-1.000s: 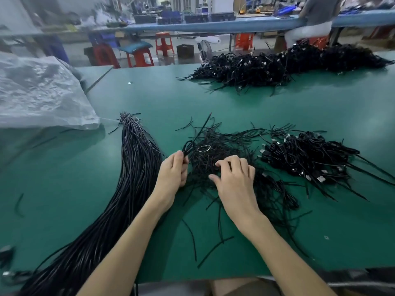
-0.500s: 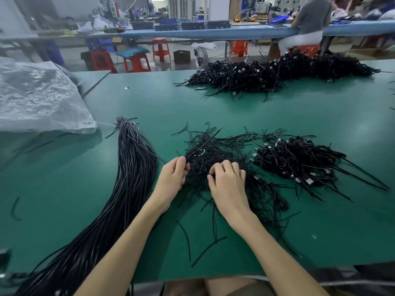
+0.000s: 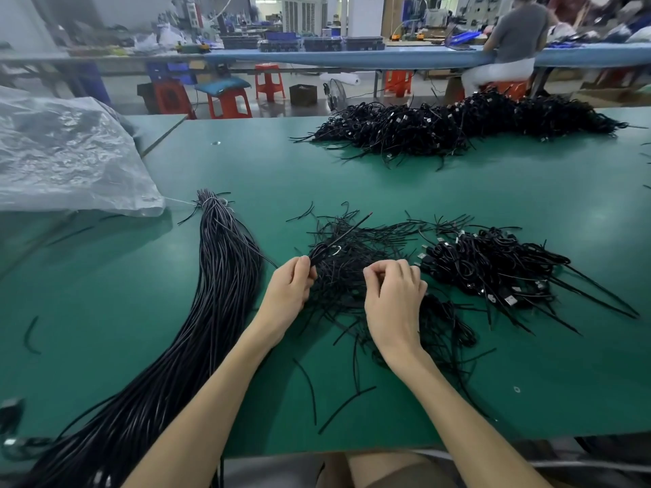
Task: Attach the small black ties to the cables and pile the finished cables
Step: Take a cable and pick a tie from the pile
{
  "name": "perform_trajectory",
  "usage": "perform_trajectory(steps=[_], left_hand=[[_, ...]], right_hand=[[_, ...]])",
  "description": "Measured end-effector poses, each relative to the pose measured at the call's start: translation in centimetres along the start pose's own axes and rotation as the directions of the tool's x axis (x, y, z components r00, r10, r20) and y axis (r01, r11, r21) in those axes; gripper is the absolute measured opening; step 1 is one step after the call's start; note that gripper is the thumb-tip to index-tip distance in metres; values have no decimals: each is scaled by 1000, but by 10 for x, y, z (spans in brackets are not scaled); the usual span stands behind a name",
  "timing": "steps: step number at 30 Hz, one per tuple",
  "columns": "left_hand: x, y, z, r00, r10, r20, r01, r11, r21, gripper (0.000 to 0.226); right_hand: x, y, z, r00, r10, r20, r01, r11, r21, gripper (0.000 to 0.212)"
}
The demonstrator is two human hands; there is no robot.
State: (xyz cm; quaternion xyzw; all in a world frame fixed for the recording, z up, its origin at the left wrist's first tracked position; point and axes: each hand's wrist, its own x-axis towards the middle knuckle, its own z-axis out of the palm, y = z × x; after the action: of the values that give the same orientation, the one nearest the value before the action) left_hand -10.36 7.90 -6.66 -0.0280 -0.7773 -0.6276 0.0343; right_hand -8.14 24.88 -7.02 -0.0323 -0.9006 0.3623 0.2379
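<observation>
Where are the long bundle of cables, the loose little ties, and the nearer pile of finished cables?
Cable bundle [image 3: 229, 276], head view, midway along its length.
Loose ties [image 3: 340, 287], head view, middle of the heap.
Nearer finished pile [image 3: 493, 265], head view, centre of the tangle.

The bench [image 3: 352, 177] wore a smooth, matt green mat; the cable bundle [image 3: 218, 276] looked glossy black plastic; the bag [image 3: 70, 156] was crinkled, translucent, shiny plastic.

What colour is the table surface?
The table is green, clearest in the head view.
</observation>
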Motion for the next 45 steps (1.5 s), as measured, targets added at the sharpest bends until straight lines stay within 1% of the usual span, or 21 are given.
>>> perform_trajectory(steps=[3, 6, 9, 12, 14, 17, 19, 21, 24, 29, 31, 33, 36, 38, 40, 43, 45], left_hand=[[0, -1, 0, 1000, -12, -12, 12, 1000, 4, 38], [1, -5, 0, 1000, -2, -29, 3, 998, 56, 39], [3, -9, 3, 999, 27, -28, -23, 991, 132, 39], [3, -11, 6, 994, 109, -15, -102, 965, 242, 39], [0, -12, 8, 986, 165, 6, -159, 939, 305, 38], [-3, -10, 11, 976, 205, 67, -215, 898, 383, 37], [-3, -8, 11, 974, 215, 75, -227, 909, 350, 38], [-3, -6, 10, 975, 211, 67, -221, 935, 278, 39], [-5, -2, 10, 977, 198, 77, -210, 959, 190, 38], [-7, 3, 9, 986, 153, 60, -159, 982, 99, 39], [-7, 5, 7, 991, 114, 68, -117, 993, 34, 39], [-7, 7, 2, 993, 46, 112, -36, 995, -90, 39], [-5, 10, -7, 976, -9, 220, 69, 961, -268, 41], [-5, 10, -10, 965, -12, 261, 84, 960, -266, 42], [-6, 9, -9, 946, -41, 320, 112, 972, -206, 41], [-9, 7, -8, 867, -83, 491, 176, 973, -147, 40], [-11, 8, -7, 826, -104, 554, 210, 969, -131, 40]], right_hand=[[-2, -1, -4, 995, 25, -92, -6, 981, 194, 13], [-5, -2, -5, 986, -40, -165, 88, 951, 298, 14], [-8, -3, -6, 967, -146, -210, 211, 920, 330, 15], [-9, -4, -6, 953, -214, -215, 278, 898, 340, 12], [-9, -4, -5, 953, -240, -187, 292, 896, 335, 13], [-11, -5, -3, 951, -293, -93, 308, 911, 274, 14], [-11, -5, -1, 947, -318, -41, 319, 922, 219, 13], [-11, -6, -1, 944, -328, -27, 327, 926, 189, 12], [-12, -7, -2, 936, -351, -22, 349, 923, 164, 12], [-12, -7, -2, 927, -374, 24, 367, 919, 143, 11], [-13, -7, -2, 917, -394, 61, 381, 912, 152, 11], [-13, -8, -3, 912, -402, 79, 382, 904, 192, 13], [-12, -7, -5, 934, -347, 84, 309, 904, 294, 22], [-12, -7, -6, 947, -311, 77, 267, 900, 346, 30], [-11, -6, -6, 954, -288, 79, 241, 898, 369, 36], [-9, -4, -6, 968, -234, 92, 176, 892, 416, 46], [-8, -1, -7, 968, -229, 99, 166, 888, 430, 47]])
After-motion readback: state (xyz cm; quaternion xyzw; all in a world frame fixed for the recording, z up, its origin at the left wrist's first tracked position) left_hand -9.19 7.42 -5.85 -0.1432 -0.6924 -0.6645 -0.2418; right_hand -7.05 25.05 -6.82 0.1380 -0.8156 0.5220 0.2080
